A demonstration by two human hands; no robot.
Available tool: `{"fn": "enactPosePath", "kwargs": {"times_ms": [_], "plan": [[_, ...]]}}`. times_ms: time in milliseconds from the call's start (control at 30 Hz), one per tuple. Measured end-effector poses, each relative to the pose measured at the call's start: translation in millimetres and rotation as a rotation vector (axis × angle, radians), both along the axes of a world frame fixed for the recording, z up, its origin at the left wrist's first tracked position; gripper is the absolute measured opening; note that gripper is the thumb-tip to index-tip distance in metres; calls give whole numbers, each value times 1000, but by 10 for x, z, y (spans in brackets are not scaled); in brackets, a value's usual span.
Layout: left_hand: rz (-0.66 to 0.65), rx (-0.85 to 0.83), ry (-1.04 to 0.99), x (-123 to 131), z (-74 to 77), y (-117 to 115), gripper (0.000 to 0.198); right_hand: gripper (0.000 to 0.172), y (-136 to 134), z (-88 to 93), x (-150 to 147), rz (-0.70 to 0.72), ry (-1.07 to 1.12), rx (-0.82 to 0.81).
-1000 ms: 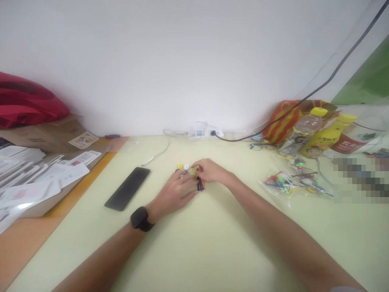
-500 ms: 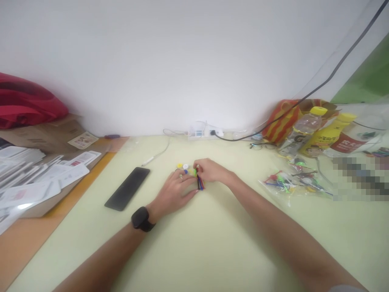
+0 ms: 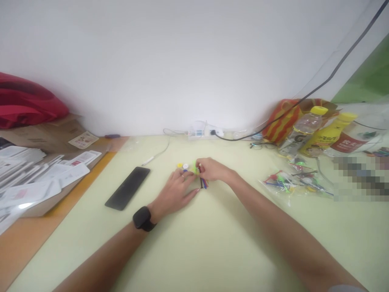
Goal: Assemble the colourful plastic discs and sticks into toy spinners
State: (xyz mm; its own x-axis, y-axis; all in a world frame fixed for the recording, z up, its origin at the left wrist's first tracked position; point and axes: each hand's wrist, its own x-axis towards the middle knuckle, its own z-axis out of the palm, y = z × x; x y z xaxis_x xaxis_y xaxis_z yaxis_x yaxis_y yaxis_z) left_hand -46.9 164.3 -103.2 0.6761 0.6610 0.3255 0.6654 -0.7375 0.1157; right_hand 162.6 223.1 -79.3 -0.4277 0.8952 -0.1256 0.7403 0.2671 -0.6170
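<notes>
My left hand (image 3: pixel 174 188) lies on the table, fingers stretched out and thumb apart, its tips beside a small bunch of thin coloured sticks (image 3: pixel 204 184) in black, blue and red. My right hand (image 3: pixel 211 169) is closed in a pinch above that bunch, with a tiny pale tip showing at its fingers; what it holds is too small to name. A bright green piece (image 3: pixel 195 165) sits between the two hands. Just beyond my left fingers are a yellow round piece (image 3: pixel 180 165) and a white round piece (image 3: pixel 185 166), with a blue one partly hidden.
A black phone (image 3: pixel 127 188) lies left of my hands. To the right is a clear bag of coloured parts (image 3: pixel 293 180), with bottles (image 3: pixel 320 136) behind it. A power strip (image 3: pixel 202 134) stands by the wall. White cards (image 3: pixel 57 178) and a cardboard box (image 3: pixel 45 134) occupy the far left.
My right hand has shifted very slightly, and the sticks' lower ends have moved a little to the right. My left fingers have moved slightly, with the thumb now further from the index finger.
</notes>
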Motion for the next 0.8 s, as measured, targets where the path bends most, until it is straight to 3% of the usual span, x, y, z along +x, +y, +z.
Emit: {"fn": "enactPosePath", "kwargs": {"times_ms": [200, 367, 600, 800], "plan": [[-56, -73, -24, 15, 53, 0, 35, 37, -13, 47, -6, -27, 28, -43], [-18, -150, -96, 6, 34, 9, 34, 41, 6, 35, -38, -35, 82, -66], [18, -164, -123, -21, -10, 41, 62, 34, 38, -13, -50, -42, 98, 26], [133, -116, -167, -137, -15, 112, 72, 29, -3, -4, -39, -90, 61, 40]]}}
